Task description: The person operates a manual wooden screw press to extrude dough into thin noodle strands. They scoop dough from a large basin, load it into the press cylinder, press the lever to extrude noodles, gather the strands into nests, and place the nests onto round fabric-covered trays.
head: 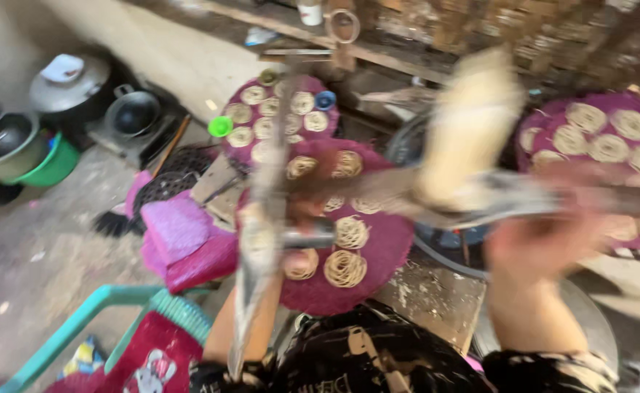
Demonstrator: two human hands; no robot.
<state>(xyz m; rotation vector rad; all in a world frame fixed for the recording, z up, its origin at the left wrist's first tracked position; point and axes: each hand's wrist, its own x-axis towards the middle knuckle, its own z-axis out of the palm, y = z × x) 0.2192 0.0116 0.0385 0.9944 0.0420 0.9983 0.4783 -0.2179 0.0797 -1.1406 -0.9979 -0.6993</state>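
The view is blurred by motion. My left hand (304, 222) is closed around a short metal handle (312, 236) of a long grey metal press (258, 240) that runs down towards my lap. My right hand (545, 244) grips another long metal arm (523, 196) that runs sideways. A pale lump of dough (472, 127) sits on that arm, above and left of my right hand. Under the hands lies a round purple mat (382, 247) with several coiled noodle nests (345, 268).
Two more purple mats with noodle coils lie at the back (261, 91) and at the right (553, 116). Dark pots (134, 109), a lidded pot (69, 84) and a green basin (58, 164) stand at the left. Pink cloth (181, 233) and a teal chair frame (87, 309) are nearer.
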